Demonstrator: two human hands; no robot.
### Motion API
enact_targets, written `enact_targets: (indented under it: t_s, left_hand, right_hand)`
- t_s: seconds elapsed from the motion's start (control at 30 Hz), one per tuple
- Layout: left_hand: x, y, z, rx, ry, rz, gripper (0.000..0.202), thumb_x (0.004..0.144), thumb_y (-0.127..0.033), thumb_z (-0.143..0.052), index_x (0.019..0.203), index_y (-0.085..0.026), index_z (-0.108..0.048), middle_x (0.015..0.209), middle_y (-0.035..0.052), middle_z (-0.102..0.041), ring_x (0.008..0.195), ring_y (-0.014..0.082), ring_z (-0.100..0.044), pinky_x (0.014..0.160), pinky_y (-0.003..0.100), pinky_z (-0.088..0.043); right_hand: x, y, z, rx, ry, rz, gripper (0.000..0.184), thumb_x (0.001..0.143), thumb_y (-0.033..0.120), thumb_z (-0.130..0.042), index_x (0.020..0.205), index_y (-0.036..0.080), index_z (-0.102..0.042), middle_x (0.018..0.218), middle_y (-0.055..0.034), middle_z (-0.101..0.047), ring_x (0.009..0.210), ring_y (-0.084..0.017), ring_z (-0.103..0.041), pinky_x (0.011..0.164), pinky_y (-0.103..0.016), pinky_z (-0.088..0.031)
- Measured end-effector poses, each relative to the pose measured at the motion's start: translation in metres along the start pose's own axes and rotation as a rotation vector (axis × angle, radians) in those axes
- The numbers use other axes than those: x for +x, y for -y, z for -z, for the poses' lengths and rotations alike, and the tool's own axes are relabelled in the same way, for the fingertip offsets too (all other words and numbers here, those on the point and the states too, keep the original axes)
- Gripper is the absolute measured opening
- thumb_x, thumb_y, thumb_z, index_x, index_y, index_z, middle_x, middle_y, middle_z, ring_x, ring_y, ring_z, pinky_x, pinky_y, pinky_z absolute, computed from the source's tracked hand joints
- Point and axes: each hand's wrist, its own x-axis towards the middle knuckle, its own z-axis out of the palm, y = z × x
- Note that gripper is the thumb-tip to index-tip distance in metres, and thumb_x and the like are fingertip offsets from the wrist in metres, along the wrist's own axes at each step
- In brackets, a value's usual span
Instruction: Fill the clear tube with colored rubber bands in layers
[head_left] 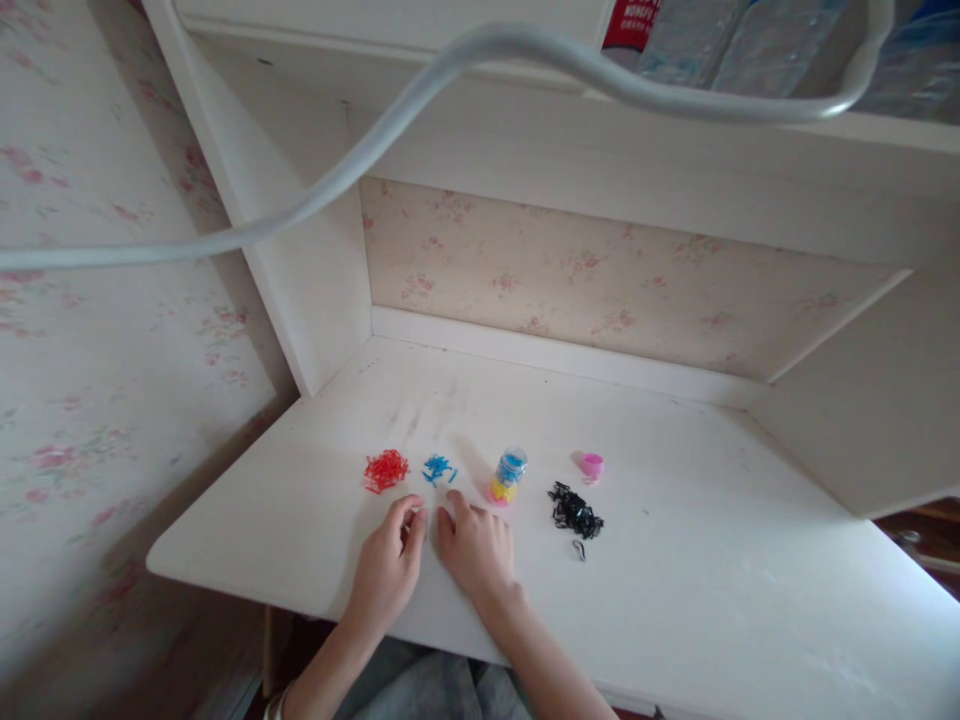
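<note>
A small heap of blue rubber bands (pixel 438 469) lies on the white table just beyond my fingertips. My left hand (pixel 386 560) is closed, its thumb and forefinger curled together; whatever they may hold is too small to make out. Beside it, palm down, my right hand (pixel 478 545) has its forefinger stretched toward the blue bands, with the thumb apart from it. A larger heap of red rubber bands (pixel 386 470) sits to the left. Right of the blue heap stands a clear jar (pixel 508 476) holding blue, yellow and pink layers of bands.
Black rubber bands (pixel 574 511) lie in a heap right of the jar, with one stray black band (pixel 580 550) nearer me. A small pink cap (pixel 592 465) rests behind them. A pale cable (pixel 420 95) crosses overhead, below a shelf with plastic bottles (pixel 690 45).
</note>
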Motion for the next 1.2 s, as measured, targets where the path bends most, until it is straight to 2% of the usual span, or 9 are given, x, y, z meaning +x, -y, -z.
enact_targets:
  t_s: [0.13, 0.33, 0.43, 0.53, 0.6, 0.73, 0.8, 0.97, 1.2]
  left_hand:
    - [0.000, 0.002, 0.002, -0.036, 0.022, 0.012, 0.032, 0.094, -0.044, -0.038, 0.107, -0.019, -0.054, 0.071, 0.0038, -0.066, 0.063, 0.0185, -0.066, 0.059, 0.027, -0.050]
    - [0.004, 0.005, 0.002, -0.074, -0.022, 0.011, 0.030, 0.094, -0.042, -0.039, 0.105, -0.019, -0.053, 0.083, 0.0064, -0.068, 0.072, 0.0186, -0.066, 0.068, 0.030, -0.052]
    - [0.006, 0.008, 0.000, -0.039, -0.051, -0.008, 0.029, 0.094, -0.039, -0.039, 0.106, -0.018, -0.054, 0.098, 0.0098, -0.068, 0.086, 0.0198, -0.067, 0.077, 0.033, -0.053]
    - [0.006, 0.009, -0.002, 0.062, -0.035, -0.046, 0.028, 0.093, -0.037, -0.041, 0.110, -0.018, -0.053, 0.102, 0.0092, -0.066, 0.083, 0.0193, -0.066, 0.076, 0.034, -0.053]
    - [0.005, 0.007, -0.004, 0.158, -0.010, -0.082, 0.029, 0.093, -0.035, -0.041, 0.114, -0.018, -0.052, 0.104, 0.0090, -0.063, 0.081, 0.0192, -0.066, 0.072, 0.034, -0.054]
    - [0.010, 0.000, -0.007, 0.367, -0.026, -0.150, 0.029, 0.093, -0.029, -0.040, 0.117, -0.020, -0.054, 0.118, 0.0105, -0.058, 0.104, 0.0208, -0.062, 0.078, 0.032, -0.053]
    - [0.013, -0.003, -0.008, 0.460, -0.021, -0.151, 0.028, 0.093, -0.028, -0.041, 0.114, -0.021, -0.057, 0.125, 0.0106, -0.057, 0.107, 0.0209, -0.061, 0.079, 0.030, -0.053]
    - [0.013, -0.005, -0.014, 0.644, 0.017, -0.118, 0.032, 0.094, -0.030, -0.038, 0.116, -0.023, -0.059, 0.136, 0.0101, -0.053, 0.085, 0.0211, -0.069, 0.067, 0.032, -0.053]
    - [0.009, -0.009, -0.015, 0.709, -0.005, -0.143, 0.035, 0.094, -0.030, -0.037, 0.121, -0.021, -0.057, 0.130, 0.0093, -0.058, 0.080, 0.0192, -0.069, 0.060, 0.028, -0.050]
  right_hand:
    - [0.021, 0.014, -0.006, -0.008, -0.012, 0.003, 0.025, 0.096, 0.029, -0.037, 0.099, 0.024, -0.062, 0.080, -0.0030, -0.072, 0.071, -0.018, -0.069, 0.061, -0.022, -0.042]
    - [0.025, 0.016, -0.010, -0.038, 0.010, 0.028, 0.015, 0.092, 0.028, -0.047, 0.099, 0.022, -0.058, 0.081, -0.0042, -0.072, 0.070, -0.019, -0.069, 0.060, -0.023, -0.043]
    - [0.020, 0.010, -0.008, -0.020, -0.022, 0.024, 0.020, 0.096, 0.026, -0.040, 0.100, 0.022, -0.058, 0.079, -0.0041, -0.072, 0.068, -0.018, -0.068, 0.058, -0.022, -0.041]
    - [0.011, 0.001, -0.003, 0.006, -0.064, -0.006, 0.026, 0.099, 0.025, -0.033, 0.098, 0.022, -0.059, 0.077, -0.0032, -0.071, 0.065, -0.017, -0.067, 0.056, -0.021, -0.039]
    - [0.005, -0.005, 0.004, 0.030, -0.098, -0.018, 0.028, 0.100, 0.027, -0.033, 0.097, 0.023, -0.061, 0.076, -0.0025, -0.071, 0.063, -0.016, -0.067, 0.055, -0.021, -0.038]
    - [-0.008, -0.018, 0.026, 0.195, -0.214, 0.024, 0.036, 0.100, 0.035, -0.032, 0.097, 0.023, -0.066, 0.075, -0.0026, -0.071, 0.061, -0.014, -0.066, 0.053, -0.019, -0.036]
    - [-0.012, -0.027, 0.041, 0.315, -0.296, 0.034, 0.039, 0.099, 0.039, -0.032, 0.096, 0.021, -0.067, 0.071, -0.0026, -0.070, 0.057, -0.012, -0.063, 0.052, -0.018, -0.035]
    - [-0.005, -0.052, 0.074, 0.383, -0.468, -0.047, 0.044, 0.096, 0.048, -0.036, 0.095, 0.018, -0.069, 0.055, 0.0003, -0.061, 0.048, -0.011, -0.054, 0.051, -0.020, -0.034]
    - [0.009, -0.066, 0.084, 0.307, -0.454, -0.036, 0.042, 0.094, 0.046, -0.038, 0.091, 0.019, -0.070, 0.051, 0.0009, -0.057, 0.049, -0.012, -0.052, 0.053, -0.020, -0.033]
